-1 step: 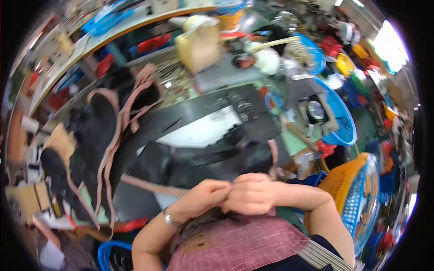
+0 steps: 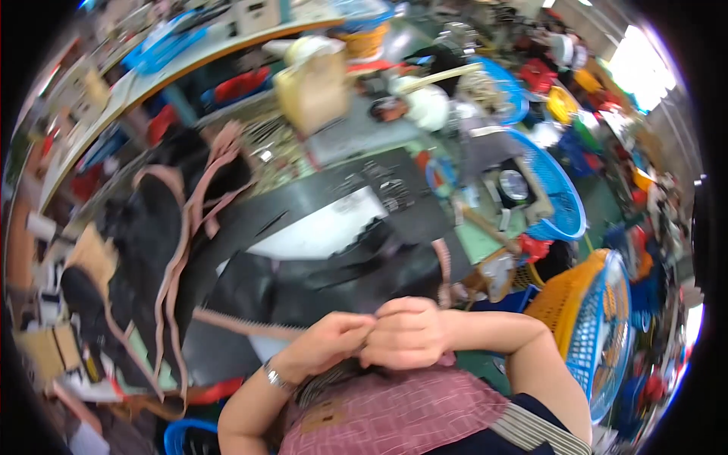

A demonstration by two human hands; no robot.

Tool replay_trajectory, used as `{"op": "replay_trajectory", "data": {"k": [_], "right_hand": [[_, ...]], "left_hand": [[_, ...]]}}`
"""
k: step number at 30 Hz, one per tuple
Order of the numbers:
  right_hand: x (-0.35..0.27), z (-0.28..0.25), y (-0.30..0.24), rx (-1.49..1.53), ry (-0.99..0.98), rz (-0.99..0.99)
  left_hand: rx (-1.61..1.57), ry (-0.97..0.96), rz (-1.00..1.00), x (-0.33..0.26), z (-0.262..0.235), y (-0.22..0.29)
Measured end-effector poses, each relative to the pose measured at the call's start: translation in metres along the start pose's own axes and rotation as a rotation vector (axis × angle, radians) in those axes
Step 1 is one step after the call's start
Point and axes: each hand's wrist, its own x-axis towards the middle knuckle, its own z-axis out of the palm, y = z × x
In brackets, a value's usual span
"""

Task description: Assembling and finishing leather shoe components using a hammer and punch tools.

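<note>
Head view: the left hand [image 2: 331, 341] and right hand [image 2: 403, 334] meet at the counter's [image 2: 469, 244] near edge, fingers curled tight; I cannot tell what they grip. Just beyond lies a pink-edged black panel [image 2: 341, 284], overlapping a white sheet [image 2: 322, 231]. Black pieces [image 2: 144, 235] crowd the left edge, a wooden handle [image 2: 485, 227] and blue basket [image 2: 565, 201] the right; bare dark board [image 2: 307, 196] shows behind the sheet.

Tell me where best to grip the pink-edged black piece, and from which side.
Probably pinch the black piece by the pink strip at its right end, coming from the right: that narrow border lies uncovered, while the right hand hides part of the near edge.
</note>
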Motion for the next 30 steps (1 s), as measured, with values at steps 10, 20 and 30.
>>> {"op": "replay_trajectory", "data": {"k": [10, 20, 30], "right_hand": [[-0.001, 0.003, -0.015, 0.179, 0.13, 0.143], [0.005, 0.01, -0.018, 0.197, 0.226, 0.198], [-0.001, -0.008, 0.014, 0.449, 0.038, 0.814]], "left_hand": [[-0.079, 0.024, 0.343, 0.0, -0.001, -0.017], [-0.157, 0.189, 0.283, -0.012, 0.014, -0.034], [0.058, 0.23, 0.544, -0.01, 0.008, 0.013]]}}
